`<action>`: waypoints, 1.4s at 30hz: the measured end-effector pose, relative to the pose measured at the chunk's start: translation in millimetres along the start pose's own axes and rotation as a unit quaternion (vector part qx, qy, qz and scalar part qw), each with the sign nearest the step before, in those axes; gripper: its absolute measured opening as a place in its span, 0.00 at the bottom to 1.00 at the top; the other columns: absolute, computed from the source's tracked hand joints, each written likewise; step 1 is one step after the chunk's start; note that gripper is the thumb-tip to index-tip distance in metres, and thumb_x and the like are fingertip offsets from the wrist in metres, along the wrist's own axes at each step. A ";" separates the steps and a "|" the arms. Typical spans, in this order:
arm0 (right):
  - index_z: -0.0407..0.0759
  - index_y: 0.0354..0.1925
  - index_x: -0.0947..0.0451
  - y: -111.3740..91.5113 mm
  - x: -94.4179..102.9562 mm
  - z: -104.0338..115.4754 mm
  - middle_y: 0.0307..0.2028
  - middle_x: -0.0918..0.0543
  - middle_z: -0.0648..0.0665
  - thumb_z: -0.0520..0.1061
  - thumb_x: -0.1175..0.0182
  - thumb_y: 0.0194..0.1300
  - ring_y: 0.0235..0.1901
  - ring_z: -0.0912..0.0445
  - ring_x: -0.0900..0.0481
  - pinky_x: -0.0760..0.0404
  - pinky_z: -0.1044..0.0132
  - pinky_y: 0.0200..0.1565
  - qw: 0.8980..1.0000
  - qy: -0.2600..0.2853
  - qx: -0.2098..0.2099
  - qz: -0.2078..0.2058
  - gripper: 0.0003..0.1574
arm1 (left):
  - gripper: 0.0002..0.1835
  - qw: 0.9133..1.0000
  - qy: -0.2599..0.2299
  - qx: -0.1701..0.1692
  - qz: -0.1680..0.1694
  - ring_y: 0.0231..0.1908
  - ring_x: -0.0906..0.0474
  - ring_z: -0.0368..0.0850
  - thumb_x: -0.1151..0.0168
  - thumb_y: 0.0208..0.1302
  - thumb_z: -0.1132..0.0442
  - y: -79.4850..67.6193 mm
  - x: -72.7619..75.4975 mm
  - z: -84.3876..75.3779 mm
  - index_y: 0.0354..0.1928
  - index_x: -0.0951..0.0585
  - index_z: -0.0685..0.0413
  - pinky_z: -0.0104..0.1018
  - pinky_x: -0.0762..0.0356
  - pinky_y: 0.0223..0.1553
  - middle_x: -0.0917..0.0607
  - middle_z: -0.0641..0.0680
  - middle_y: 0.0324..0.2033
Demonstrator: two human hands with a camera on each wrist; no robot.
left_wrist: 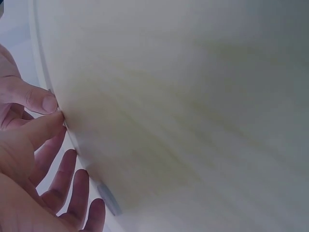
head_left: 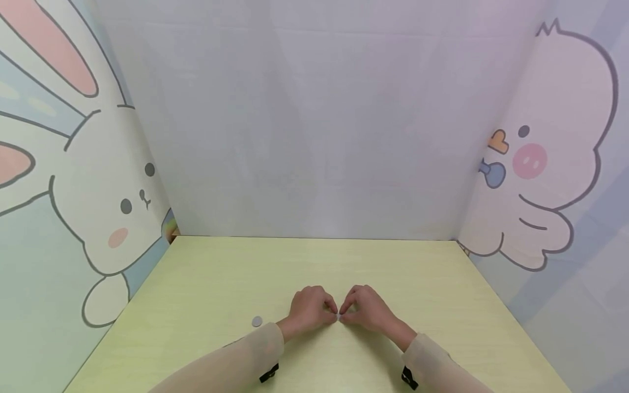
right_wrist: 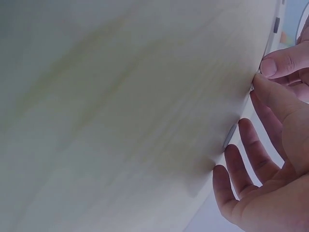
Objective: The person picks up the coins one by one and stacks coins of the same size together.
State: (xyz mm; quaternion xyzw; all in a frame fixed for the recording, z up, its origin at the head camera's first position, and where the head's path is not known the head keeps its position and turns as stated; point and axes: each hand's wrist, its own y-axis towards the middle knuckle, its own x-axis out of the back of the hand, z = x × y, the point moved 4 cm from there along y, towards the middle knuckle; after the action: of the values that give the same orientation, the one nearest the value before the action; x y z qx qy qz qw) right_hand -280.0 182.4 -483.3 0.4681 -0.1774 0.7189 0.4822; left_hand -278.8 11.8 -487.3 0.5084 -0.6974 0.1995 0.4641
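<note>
Near the middle of the table my left hand (head_left: 310, 308) and right hand (head_left: 366, 309) meet, thumb and forefinger tips almost touching. Between them a tiny pale piece (head_left: 338, 316) shows, pinched from both sides; fingertips cover most of it, so its kind cannot be told. The left wrist view shows the left hand (left_wrist: 29, 164) with its other fingers spread along the tabletop, close to a flat grey piece (left_wrist: 109, 199). From the right wrist, the right hand (right_wrist: 270, 159) has its lower fingers beside another flat grey piece (right_wrist: 230, 137).
A round grey disc (head_left: 257, 321) lies on the pale yellow table (head_left: 221, 273), left of the left wrist. A plain pale curtain (head_left: 314, 131) hangs behind the table. Side curtains carry a cartoon rabbit (head_left: 105, 191) and a cartoon chick (head_left: 555, 120).
</note>
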 end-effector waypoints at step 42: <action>0.48 0.43 0.08 -30.1 38.8 -50.7 0.41 0.13 0.55 0.42 0.21 0.59 0.43 0.53 0.16 0.18 0.58 0.49 0.999 -0.009 0.028 0.014 0.12 | 0.07 1.000 -0.027 0.012 -0.005 0.30 0.28 0.32 0.17 0.56 0.54 -4.1 1.9 -3.1 0.26 0.09 0.38 0.35 0.31 0.35 0.14 0.37 0.28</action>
State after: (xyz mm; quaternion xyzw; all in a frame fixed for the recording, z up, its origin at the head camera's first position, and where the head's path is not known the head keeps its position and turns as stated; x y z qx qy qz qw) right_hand -283.3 252.9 -481.8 0.4854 -0.1679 0.7264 0.4568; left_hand -273.9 11.5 -485.0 0.5227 -0.7043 0.1922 0.4402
